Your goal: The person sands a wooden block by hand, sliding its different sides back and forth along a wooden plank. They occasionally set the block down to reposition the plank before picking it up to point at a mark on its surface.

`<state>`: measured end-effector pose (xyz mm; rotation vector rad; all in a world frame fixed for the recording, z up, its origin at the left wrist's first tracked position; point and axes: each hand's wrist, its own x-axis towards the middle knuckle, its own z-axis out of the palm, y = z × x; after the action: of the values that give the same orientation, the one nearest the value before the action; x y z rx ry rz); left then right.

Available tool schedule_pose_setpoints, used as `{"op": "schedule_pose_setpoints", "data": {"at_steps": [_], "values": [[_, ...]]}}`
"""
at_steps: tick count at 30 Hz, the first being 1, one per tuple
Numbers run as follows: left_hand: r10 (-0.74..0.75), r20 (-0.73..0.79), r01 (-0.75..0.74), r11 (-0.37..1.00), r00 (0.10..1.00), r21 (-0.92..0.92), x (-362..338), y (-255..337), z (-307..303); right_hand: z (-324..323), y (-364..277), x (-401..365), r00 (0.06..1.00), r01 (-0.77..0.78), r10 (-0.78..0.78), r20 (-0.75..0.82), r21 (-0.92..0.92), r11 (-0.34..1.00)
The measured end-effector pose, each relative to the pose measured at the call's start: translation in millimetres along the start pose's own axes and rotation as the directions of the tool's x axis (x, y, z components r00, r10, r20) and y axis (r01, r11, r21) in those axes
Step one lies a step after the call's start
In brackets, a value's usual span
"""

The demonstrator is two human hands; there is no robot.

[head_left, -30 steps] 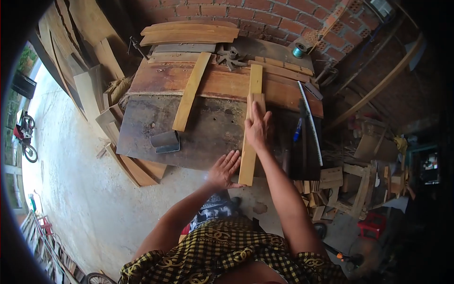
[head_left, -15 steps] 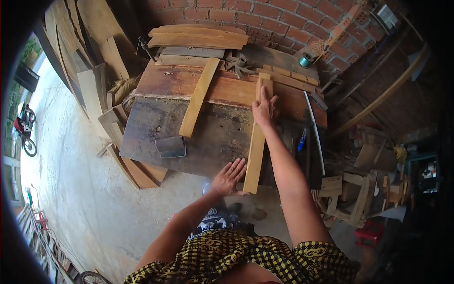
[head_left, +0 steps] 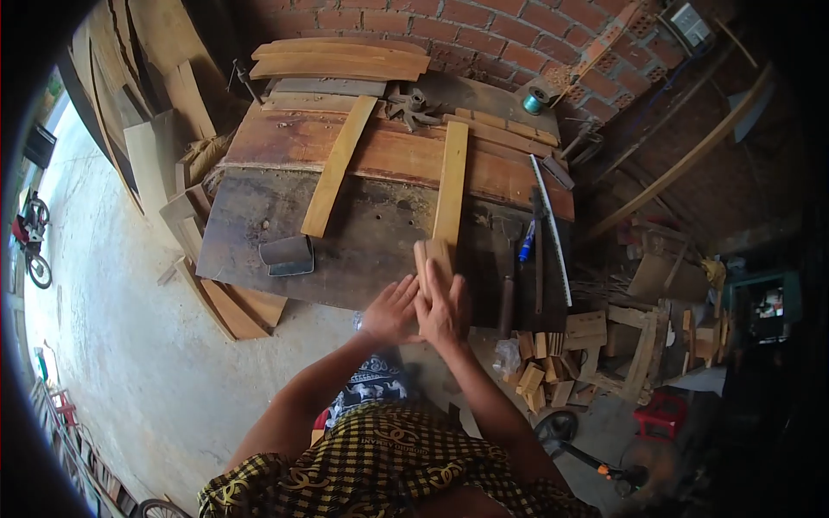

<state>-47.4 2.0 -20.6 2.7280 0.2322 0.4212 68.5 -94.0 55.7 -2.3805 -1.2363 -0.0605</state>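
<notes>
The right hand [head_left: 443, 312] lies over a small wood block [head_left: 439, 254] at the near end of the right board [head_left: 452, 177]. Its fingers are stretched out along the block, slightly apart; whether they also squeeze its sides cannot be told. The left hand [head_left: 391, 309] is just beside, at the near edge of the table [head_left: 354, 276], its fingers straight and close together, not closed around anything. Its fingertips come close to the block (whether they touch it is hard to make out)

The right board lies lengthwise away from the person, its near end hidden by the hands. To its left, well apart, the left board [head_left: 339, 168] lies at a slant, with a bent sheet [head_left: 287, 256] near its closer end. Right of the hands are a hammer [head_left: 508, 289], a blue marker [head_left: 527, 243] and a long, pale straight strip [head_left: 553, 231]. Farther back sit a spiky metal piece [head_left: 415, 109], a spool [head_left: 535, 101] and stacked curved boards [head_left: 341, 62], near the brick wall [head_left: 484, 30]
</notes>
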Motion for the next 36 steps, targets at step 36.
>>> {"op": "schedule_pose_setpoints", "data": {"at_steps": [36], "values": [[-0.032, 0.122, 0.046, 0.993, 0.992, -0.110, 3, 0, -17, 10, 31, 92, 0.999, -0.046, 0.047, -0.009, 0.061, 0.997]]}}
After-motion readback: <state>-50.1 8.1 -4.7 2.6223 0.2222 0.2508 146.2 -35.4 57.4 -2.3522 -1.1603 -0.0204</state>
